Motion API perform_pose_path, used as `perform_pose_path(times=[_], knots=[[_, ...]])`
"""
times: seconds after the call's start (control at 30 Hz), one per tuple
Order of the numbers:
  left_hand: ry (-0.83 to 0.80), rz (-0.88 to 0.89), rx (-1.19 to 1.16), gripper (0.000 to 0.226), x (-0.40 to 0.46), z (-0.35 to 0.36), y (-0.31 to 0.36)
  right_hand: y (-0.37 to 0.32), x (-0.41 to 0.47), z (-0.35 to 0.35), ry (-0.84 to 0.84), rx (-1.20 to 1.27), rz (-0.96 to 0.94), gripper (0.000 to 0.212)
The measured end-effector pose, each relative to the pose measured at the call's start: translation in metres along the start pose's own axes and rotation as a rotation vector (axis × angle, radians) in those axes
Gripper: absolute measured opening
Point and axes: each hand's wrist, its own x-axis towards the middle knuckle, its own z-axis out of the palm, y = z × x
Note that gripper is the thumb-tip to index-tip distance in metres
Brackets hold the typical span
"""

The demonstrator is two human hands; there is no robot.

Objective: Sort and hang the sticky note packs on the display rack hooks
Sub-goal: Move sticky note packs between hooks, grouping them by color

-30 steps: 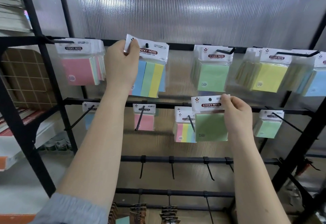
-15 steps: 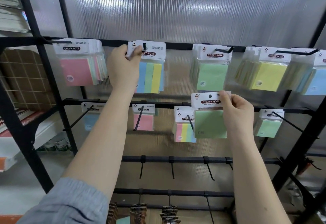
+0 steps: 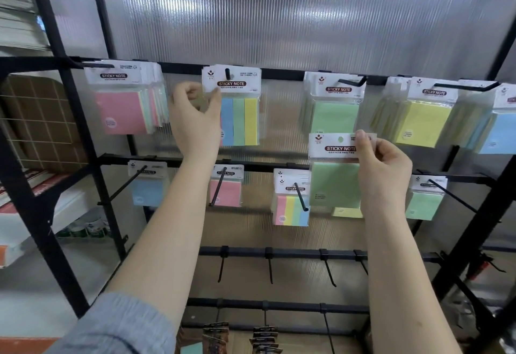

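In front of a ribbed translucent wall panel [image 3: 279, 18] stands a black display rack [image 3: 69, 130] with four horizontal rails, each carrying forward-pointing hooks.

Along the top rail, from the left end: a thick bunch of packs fronted by a pink pack [image 3: 120, 102], then a striped pack [image 3: 237, 113] in blue, green and yellow hanging on a hook [image 3: 228, 73] through its header card, then green packs [image 3: 333, 108], yellow packs [image 3: 424, 119] and, at the right edge, blue packs [image 3: 499, 130].

On the second rail hang a small blue pack [image 3: 148, 189], a small pink pack [image 3: 226, 189], a small four-colour pack [image 3: 291, 205] and, towards the right end, a small green pack [image 3: 424, 200].

The two lower rails hold bare hooks; near the bottom edge some dark items hang, too unclear to identify.

The left hand [image 3: 192, 119], in a grey sleeve [image 3: 117, 325], is raised beside the striped pack, thumb touching the lower left corner of its header card, the other fingers loosely curled and holding nothing.

The right hand [image 3: 382, 169] pinches the header card of a loose green pack [image 3: 335, 180] between thumb and fingers, holding it in the air just in front of the second rail, below the hung green packs.
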Motion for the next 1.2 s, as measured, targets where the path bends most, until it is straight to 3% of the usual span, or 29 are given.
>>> perform_pose_path(times=[0.2, 0.27, 0.47, 0.7, 1.2], knots=[[0.032, -0.042, 0.021, 0.011, -0.030, -0.010, -0.022, -0.017, 0.010, 0.005, 0.037, 0.100, -0.049, 0.041], [0.009, -0.105, 0.055, 0.014, -0.041, -0.014, -0.031, -0.026, 0.016, 0.007, 0.040, 0.129, -0.087, 0.043], [-0.308, -0.243, 0.339, 0.027, -0.062, -0.027, -0.065, -0.049, 0.036, 0.005, 0.065, 0.147, -0.178, 0.041], [-0.529, -0.420, 0.540, 0.031, -0.066, -0.040, -0.085, -0.052, 0.055, 0.009, 0.066, 0.152, -0.157, 0.045], [-0.533, -0.409, 0.497, 0.031, -0.062, -0.038, -0.079, -0.037, 0.077, 0.019, 0.056, -0.004, -0.062, 0.046]])
